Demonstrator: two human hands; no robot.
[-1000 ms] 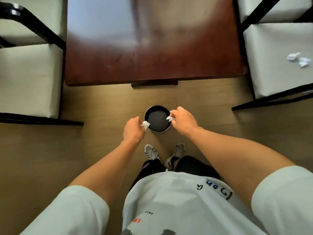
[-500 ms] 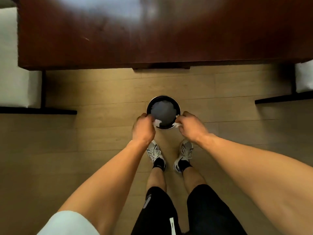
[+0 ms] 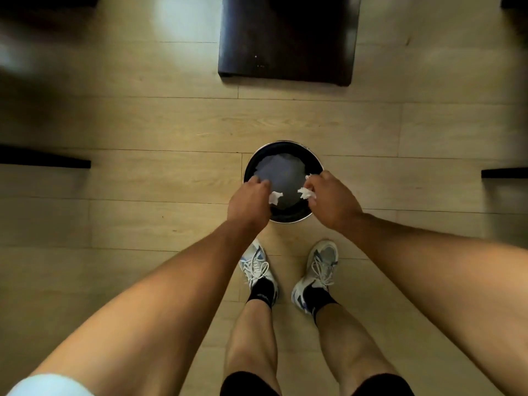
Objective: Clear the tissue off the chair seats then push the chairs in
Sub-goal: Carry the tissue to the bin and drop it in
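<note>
Far left edge: a dark chair rail [image 3: 45, 161] runs in from the left border, well apart from the left hand, with bare wooden floor [image 3: 143, 218] between them.
Left hand [image 3: 251, 202]: it hangs over the left rim of the bin, fingers curled, pinching a crumpled white tissue [image 3: 275, 198] at the fingertips.
Left tissue: it sticks out to the right of the left hand's fingertips, above the bin's dark inside and inside the rim line.
Bin [image 3: 285, 147]: a round, dark-lined bin with a shiny rim stands on the floor under and between both hands; its near rim is partly covered by the hands, its far rim shows whole.
Gap between the hands: the two tissues are apart, with the bin's dark liner showing between them.
Right tissue [image 3: 306, 193]: a second white wad pokes out to the left of the right hand, also above the bin's opening.
Right hand [image 3: 334, 201]: it is held over the bin's right rim, fingers curled tight round its tissue.
Beyond the hands: the dark table base [image 3: 285, 41] sits farther off, with a band of bare floor between it and the bin.
Below the hands: two sneakers [image 3: 258, 270] stand just short of the bin.
Far right edge: another dark chair rail [image 3: 504, 173] enters from the right border, well apart from the right hand.
</note>
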